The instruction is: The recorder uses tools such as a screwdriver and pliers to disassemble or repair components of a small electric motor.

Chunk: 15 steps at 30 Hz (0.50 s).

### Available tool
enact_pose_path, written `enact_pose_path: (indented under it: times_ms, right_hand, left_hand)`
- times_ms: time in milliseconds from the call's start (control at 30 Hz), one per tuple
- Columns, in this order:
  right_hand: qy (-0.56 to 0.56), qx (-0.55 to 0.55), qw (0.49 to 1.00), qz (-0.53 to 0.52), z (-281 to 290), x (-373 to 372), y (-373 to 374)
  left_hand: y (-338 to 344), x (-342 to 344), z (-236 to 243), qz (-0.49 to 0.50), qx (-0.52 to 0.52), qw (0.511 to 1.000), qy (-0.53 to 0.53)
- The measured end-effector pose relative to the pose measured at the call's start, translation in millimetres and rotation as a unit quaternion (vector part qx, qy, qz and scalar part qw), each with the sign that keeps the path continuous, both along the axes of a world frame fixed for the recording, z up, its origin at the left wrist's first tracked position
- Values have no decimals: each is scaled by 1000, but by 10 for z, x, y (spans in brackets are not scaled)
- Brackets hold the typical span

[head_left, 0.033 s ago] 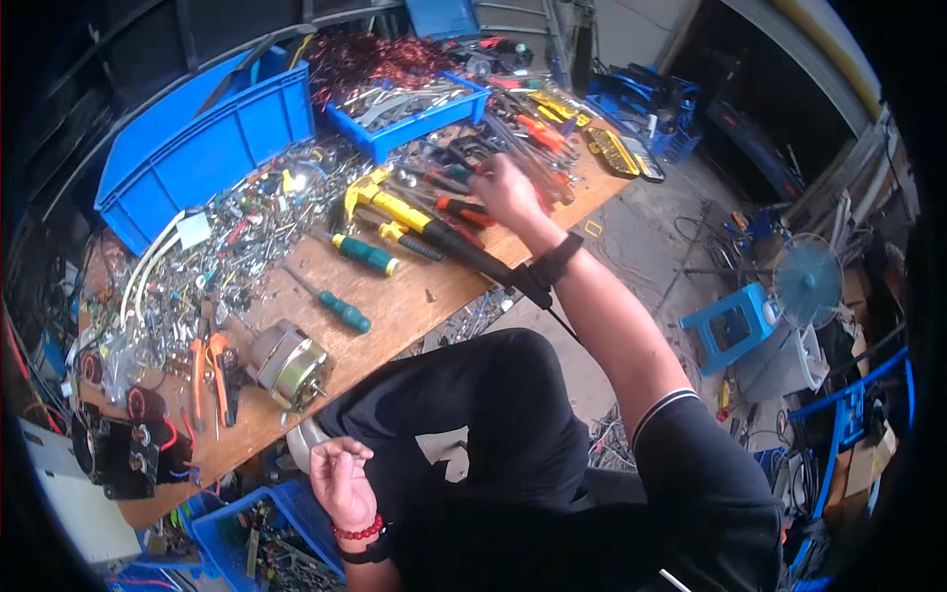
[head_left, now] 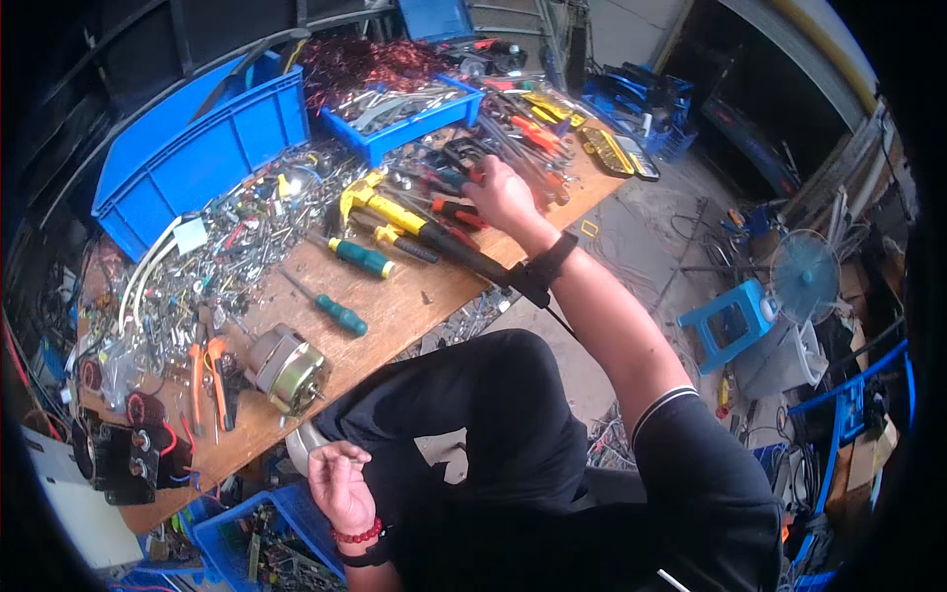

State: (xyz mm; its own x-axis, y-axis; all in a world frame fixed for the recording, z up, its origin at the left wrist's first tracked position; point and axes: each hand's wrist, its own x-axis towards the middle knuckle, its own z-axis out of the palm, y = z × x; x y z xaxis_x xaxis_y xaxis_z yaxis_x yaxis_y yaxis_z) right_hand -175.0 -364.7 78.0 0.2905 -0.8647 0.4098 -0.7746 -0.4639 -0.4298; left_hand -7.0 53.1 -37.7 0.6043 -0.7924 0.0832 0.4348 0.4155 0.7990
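Observation:
My right hand (head_left: pixel 505 200) reaches into a row of tools at the far right of the wooden workbench (head_left: pixel 414 308). Its fingers are closed around something, but the hand hides what it is. Dark tool parts (head_left: pixel 466 153) show just beyond the fingertips, and a red-and-black handle (head_left: pixel 458 211) lies beside the hand. A yellow hammer (head_left: pixel 397 211) with a black grip points toward my right wrist. My left hand (head_left: pixel 340 485) hovers palm up off the bench's near edge, fingers loosely curled, nothing visible in it. Closest to it on the bench is a metal motor (head_left: pixel 291 369).
Two green-handled screwdrivers (head_left: pixel 341 315) and orange-handled pliers (head_left: pixel 209 380) lie on the bench. Loose screws and small metal parts (head_left: pixel 252 222) are heaped behind them. A large blue bin (head_left: pixel 212 148) and a blue tray (head_left: pixel 380 143) stand at the back. A yellow bit case (head_left: pixel 614 150) sits at the right corner.
The view has shifted very slightly. My right hand has moved a little toward me among the tools, its fingers still closed. My left hand stays in about the same place.

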Motion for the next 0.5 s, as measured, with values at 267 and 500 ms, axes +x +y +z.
enact_pose_path:
  times_ms: [267,500]
  right_hand:
    - [-12,-67,968,243,529,-67,1046]
    - [-218,321,817,426,-148,-123,2291]
  left_hand:
    - [0,-10,15,-15,3,1000,-12]
    - [-176,-77,174,-68,-29,994,-84]
